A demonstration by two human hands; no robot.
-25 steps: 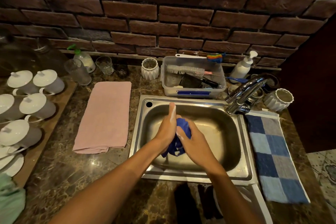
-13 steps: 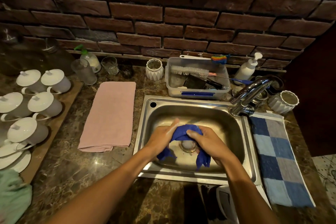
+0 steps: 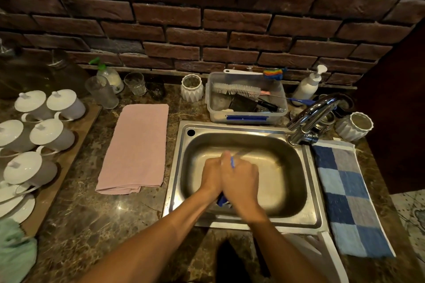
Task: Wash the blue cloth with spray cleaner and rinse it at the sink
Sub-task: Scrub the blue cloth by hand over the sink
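Over the steel sink (image 3: 309,181) my left hand (image 3: 212,174) and my right hand (image 3: 241,179) are pressed together around the blue cloth (image 3: 222,200). Only a small blue end shows below my wrists and a thin blue edge between my fingers; the rest of the cloth is hidden inside my hands. The chrome tap (image 3: 309,117) stands at the sink's back right corner, and no water is seen running from it. A spray bottle with a green nozzle (image 3: 108,73) stands at the back left, by the brick wall.
A pink towel (image 3: 138,147) lies left of the sink, a blue checked towel (image 3: 347,193) right of it. Behind the sink sits a clear tub of brushes (image 3: 246,99), with a white pump bottle (image 3: 309,85) beside it. White lidded cups (image 3: 46,135) fill a wooden board at far left.
Half a second ago the cloth was spread between my two hands over the drain. Now my hands have come together and closed around it, hiding most of it.
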